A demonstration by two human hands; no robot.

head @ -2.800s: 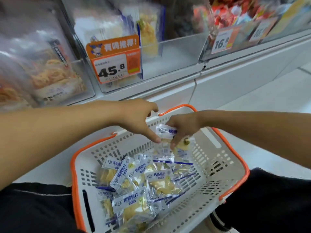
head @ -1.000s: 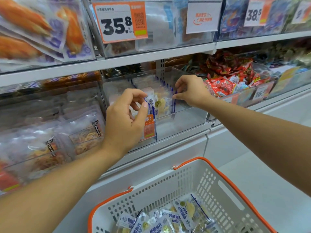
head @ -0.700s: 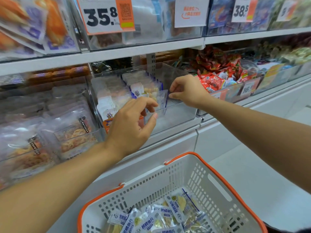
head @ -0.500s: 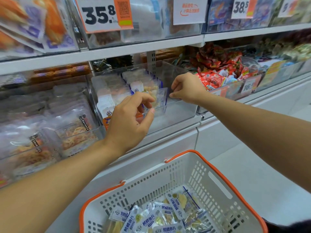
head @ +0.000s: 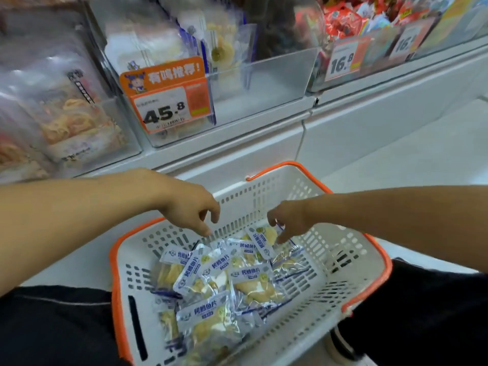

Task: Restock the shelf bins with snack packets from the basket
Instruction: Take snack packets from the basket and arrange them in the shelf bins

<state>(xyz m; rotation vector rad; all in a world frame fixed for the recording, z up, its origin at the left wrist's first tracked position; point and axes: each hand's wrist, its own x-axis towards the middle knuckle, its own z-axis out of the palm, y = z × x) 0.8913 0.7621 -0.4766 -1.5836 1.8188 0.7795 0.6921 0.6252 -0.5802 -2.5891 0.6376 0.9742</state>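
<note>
Packets [head: 250, 281] heaped in white basket [head: 343, 262]

perforated plastic basket [head: 303, 207], glossy film packets [head: 248, 281], clear plastic bin [head: 277, 75]

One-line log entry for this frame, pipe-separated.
phase: reach | left hand: empty, over white plastic basket with orange rim | right hand: fingertips at blue-and-clear snack packet | clear shelf bin: part-filled
</note>
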